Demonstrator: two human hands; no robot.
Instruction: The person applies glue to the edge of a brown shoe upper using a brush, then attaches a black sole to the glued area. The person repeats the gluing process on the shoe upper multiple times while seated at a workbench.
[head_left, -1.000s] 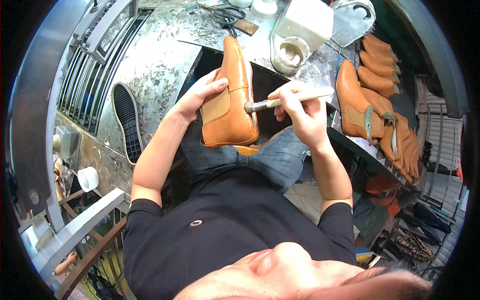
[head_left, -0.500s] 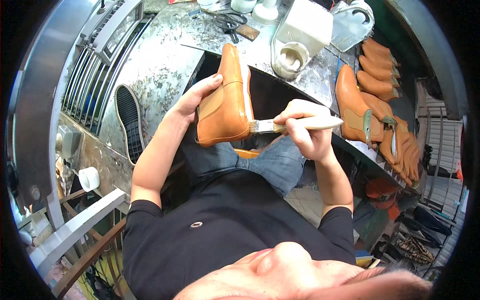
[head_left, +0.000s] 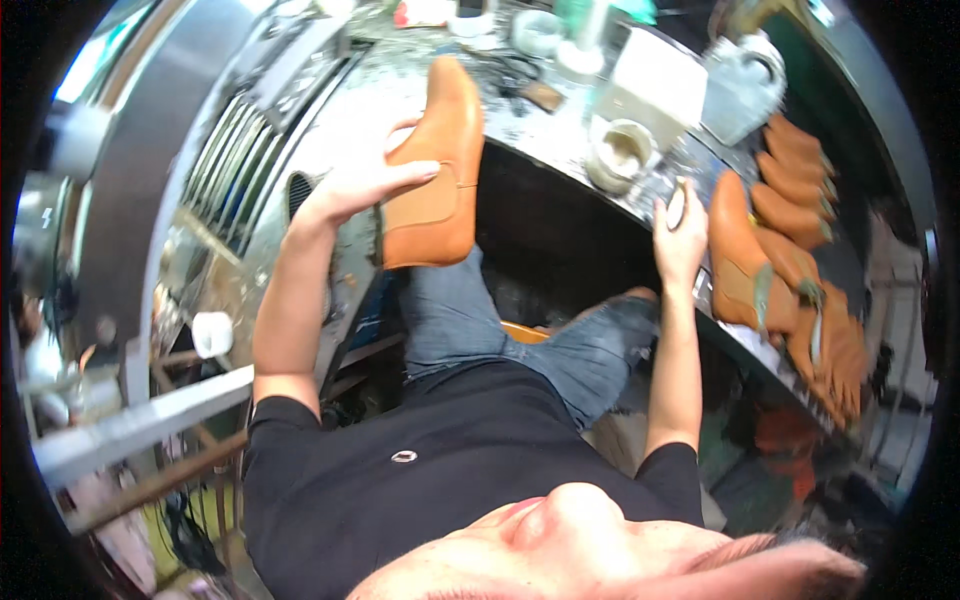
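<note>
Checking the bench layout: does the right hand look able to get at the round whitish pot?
Probably yes: the right hand, though holding a pale rounded handle, is close to the round whitish pot, and nothing visible blocks the gap between them.

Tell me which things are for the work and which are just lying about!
For the work: the tan boot in the left hand; the pale handle in the right hand; perhaps the open pot near it.

Just lying about, it seems: the brown block; the white round thing at lower left.
</note>
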